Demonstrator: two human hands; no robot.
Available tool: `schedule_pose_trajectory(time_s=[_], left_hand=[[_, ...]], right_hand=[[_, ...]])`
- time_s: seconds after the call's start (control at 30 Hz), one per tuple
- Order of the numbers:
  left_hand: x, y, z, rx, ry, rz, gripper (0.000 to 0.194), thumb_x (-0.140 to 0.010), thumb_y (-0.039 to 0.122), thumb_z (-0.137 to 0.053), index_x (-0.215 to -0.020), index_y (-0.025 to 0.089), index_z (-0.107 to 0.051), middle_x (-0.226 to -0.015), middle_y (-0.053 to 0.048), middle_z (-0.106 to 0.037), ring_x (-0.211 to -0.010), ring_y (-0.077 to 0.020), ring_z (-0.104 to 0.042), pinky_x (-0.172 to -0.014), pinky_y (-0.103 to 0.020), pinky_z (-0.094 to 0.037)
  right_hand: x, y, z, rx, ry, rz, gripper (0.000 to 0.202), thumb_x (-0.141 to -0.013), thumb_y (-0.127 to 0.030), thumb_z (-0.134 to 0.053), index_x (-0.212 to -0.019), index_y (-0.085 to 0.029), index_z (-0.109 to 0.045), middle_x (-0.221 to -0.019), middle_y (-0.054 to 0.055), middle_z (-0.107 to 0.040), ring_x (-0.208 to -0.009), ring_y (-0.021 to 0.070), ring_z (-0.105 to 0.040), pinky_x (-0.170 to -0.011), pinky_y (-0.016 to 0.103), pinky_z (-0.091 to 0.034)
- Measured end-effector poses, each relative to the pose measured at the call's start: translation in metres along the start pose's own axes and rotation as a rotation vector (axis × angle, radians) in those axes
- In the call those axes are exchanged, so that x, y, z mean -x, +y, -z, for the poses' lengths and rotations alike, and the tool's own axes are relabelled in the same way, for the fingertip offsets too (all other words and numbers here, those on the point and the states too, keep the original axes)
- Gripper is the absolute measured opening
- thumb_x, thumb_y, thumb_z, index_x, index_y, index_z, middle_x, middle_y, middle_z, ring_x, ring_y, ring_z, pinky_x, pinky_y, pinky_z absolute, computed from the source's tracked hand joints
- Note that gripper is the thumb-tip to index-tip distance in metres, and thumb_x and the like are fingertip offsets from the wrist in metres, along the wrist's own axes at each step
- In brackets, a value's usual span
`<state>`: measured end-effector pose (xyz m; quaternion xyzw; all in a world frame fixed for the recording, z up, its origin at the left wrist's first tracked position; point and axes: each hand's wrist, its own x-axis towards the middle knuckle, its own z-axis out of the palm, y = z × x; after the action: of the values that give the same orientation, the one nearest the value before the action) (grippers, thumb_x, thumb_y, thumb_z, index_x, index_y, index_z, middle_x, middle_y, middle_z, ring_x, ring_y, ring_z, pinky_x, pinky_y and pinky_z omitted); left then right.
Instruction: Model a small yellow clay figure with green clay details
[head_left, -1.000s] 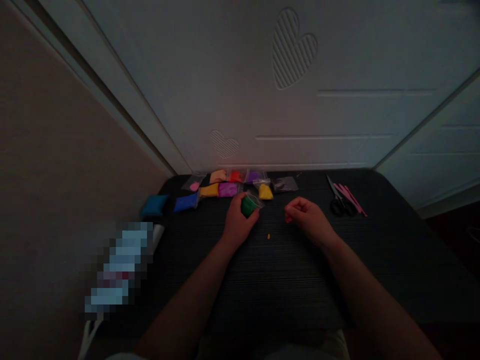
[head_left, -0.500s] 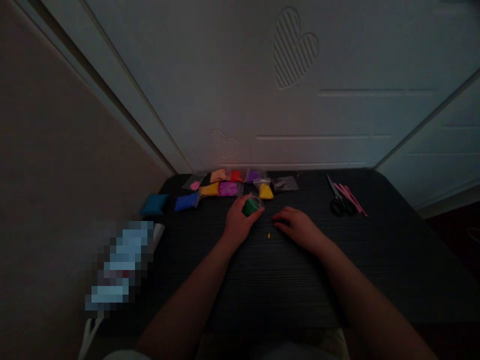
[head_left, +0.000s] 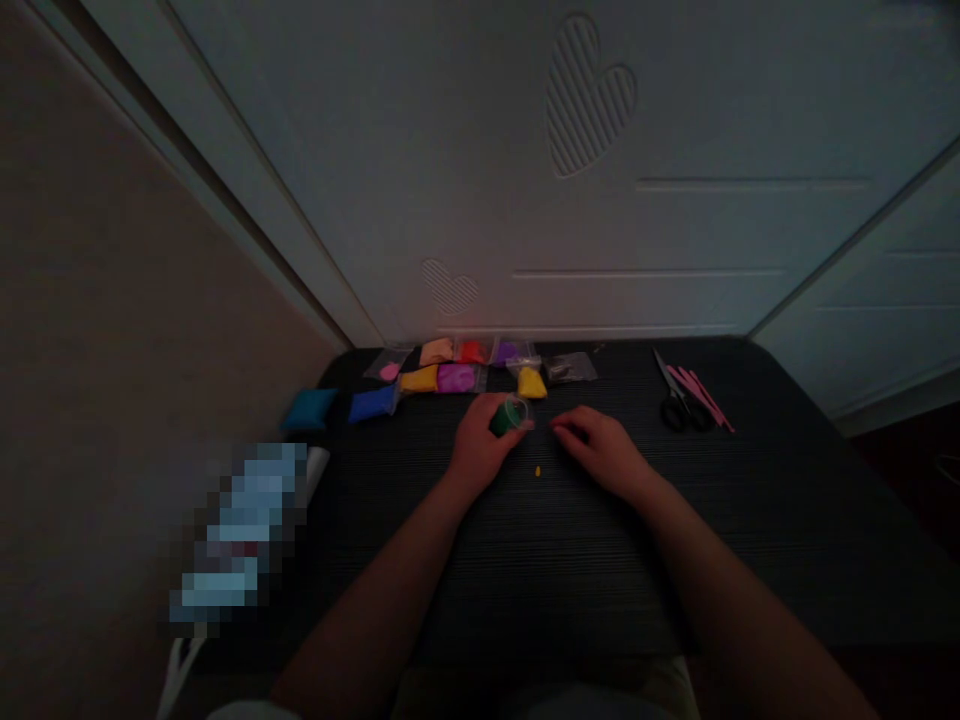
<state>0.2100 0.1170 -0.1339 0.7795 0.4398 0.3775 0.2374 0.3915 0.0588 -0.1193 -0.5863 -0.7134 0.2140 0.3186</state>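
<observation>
My left hand point(head_left: 478, 445) is wrapped round a small clear cup with green material inside point(head_left: 505, 418), its round rim tilted toward the right. To the right of the cup, my right hand point(head_left: 600, 448) has its thumb and fingertips pressed together; whatever is between them is too small and dark to name. A tiny yellow-orange piece point(head_left: 538, 471) lies on the dark table point(head_left: 547, 580), below the gap between my hands. Just beyond the cup sits a bag of yellow clay point(head_left: 532, 383).
Several bags of coloured clay point(head_left: 455, 377) line the back left, with a teal packet point(head_left: 309, 408) at the left edge. Black-handled scissors point(head_left: 679, 405) and pink strips point(head_left: 701, 397) lie back right. A blurred-out device point(head_left: 244, 535) with white cables is at the left.
My left hand has turned the cup slightly and shifted it a little right. The fingertips of my right hand have drawn together and moved slightly right.
</observation>
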Motion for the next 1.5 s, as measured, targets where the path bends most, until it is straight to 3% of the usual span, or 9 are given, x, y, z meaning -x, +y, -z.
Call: schedule_pose_trajectory(time_s=[0.17, 0.33, 0.53, 1.27, 1.37, 1.5], left_hand=[[0.003, 0.003, -0.002, -0.102, -0.068, -0.131, 0.027, -0.07, 0.022, -0.06, -0.096, 0.02, -0.054, -0.096, -0.004, -0.055, -0.095, -0.0195, -0.049, -0.084, -0.036, -0.042], [0.007, 0.008, -0.004, -0.218, -0.104, -0.288, 0.031, -0.071, 0.014, -0.056, -0.101, 0.019, -0.054, -0.096, -0.005, -0.054, -0.096, -0.0195, -0.047, -0.085, -0.035, -0.041], [0.009, 0.012, -0.005, -0.287, -0.138, -0.344, 0.031, -0.074, 0.017, -0.054, -0.105, 0.018, -0.053, -0.098, -0.007, -0.054, -0.096, -0.0202, -0.046, -0.086, -0.036, -0.041], [0.009, 0.011, -0.006, -0.257, -0.162, -0.32, 0.032, -0.074, 0.016, -0.054, -0.106, 0.019, -0.052, -0.097, -0.006, -0.055, -0.095, -0.0197, -0.047, -0.085, -0.035, -0.042], [0.009, 0.011, -0.005, -0.235, -0.134, -0.293, 0.033, -0.072, 0.015, -0.056, -0.105, 0.019, -0.052, -0.098, -0.006, -0.055, -0.095, -0.0192, -0.047, -0.085, -0.034, -0.041], [0.006, 0.006, -0.003, -0.195, -0.087, -0.182, 0.033, -0.071, 0.017, -0.058, -0.103, 0.019, -0.052, -0.099, -0.005, -0.055, -0.097, -0.0187, -0.048, -0.087, -0.033, -0.041]], right_hand=[[0.002, -0.011, 0.001, -0.064, 0.14, 0.0, 0.015, -0.08, -0.03, -0.05, -0.086, -0.022, -0.061, -0.067, 0.0, -0.052, -0.062, 0.013, -0.05, -0.057, 0.025, -0.038], [0.004, -0.014, -0.007, -0.063, 0.092, 0.003, 0.016, -0.079, -0.031, -0.052, -0.087, -0.023, -0.064, -0.064, -0.001, -0.051, -0.059, 0.0123, -0.049, -0.055, 0.025, -0.037], [0.002, -0.013, -0.011, -0.091, 0.041, -0.037, 0.016, -0.077, -0.033, -0.055, -0.085, -0.024, -0.065, -0.066, -0.001, -0.055, -0.059, 0.0119, -0.051, -0.055, 0.024, -0.037], [0.002, -0.017, -0.012, -0.115, 0.067, -0.034, 0.01, -0.076, -0.029, -0.056, -0.079, -0.022, -0.062, -0.06, -0.003, -0.046, -0.055, 0.0109, -0.044, -0.052, 0.024, -0.032], [0.002, -0.016, -0.006, -0.242, 0.096, -0.092, 0.01, -0.074, -0.03, -0.058, -0.075, -0.021, -0.062, -0.059, -0.003, -0.046, -0.055, 0.0108, -0.043, -0.052, 0.024, -0.032], [0.001, -0.011, 0.007, -0.666, 0.216, -0.255, 0.012, -0.071, -0.033, -0.061, -0.074, -0.021, -0.062, -0.061, -0.004, -0.052, -0.058, 0.0105, -0.045, -0.056, 0.024, -0.034]])
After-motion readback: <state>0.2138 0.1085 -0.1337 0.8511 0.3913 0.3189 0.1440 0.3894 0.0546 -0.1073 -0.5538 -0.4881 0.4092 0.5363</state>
